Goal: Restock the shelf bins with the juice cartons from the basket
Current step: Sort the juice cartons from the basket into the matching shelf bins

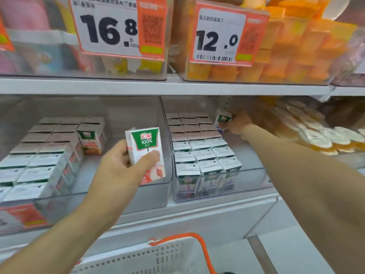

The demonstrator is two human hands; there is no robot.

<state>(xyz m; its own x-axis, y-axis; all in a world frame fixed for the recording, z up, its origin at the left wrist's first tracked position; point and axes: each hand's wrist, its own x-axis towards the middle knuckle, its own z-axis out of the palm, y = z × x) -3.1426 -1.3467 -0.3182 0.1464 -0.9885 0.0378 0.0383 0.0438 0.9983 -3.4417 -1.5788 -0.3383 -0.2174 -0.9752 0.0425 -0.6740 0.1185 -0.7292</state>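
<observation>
— So which step is this?
— Mid-restock: the left hand grips a peach juice carton at centre frame, over the left bin; the right hand pinches a purple-marked carton at the back of the right bin.
— Next?
— Likely seating each upright in the open gap beside its rows.
— Any writing?
— "100%" on the cartons; tags above read 16.8 and 12.0. The basket sits bottom centre.

Left hand holds carton; right hand another.
</observation>
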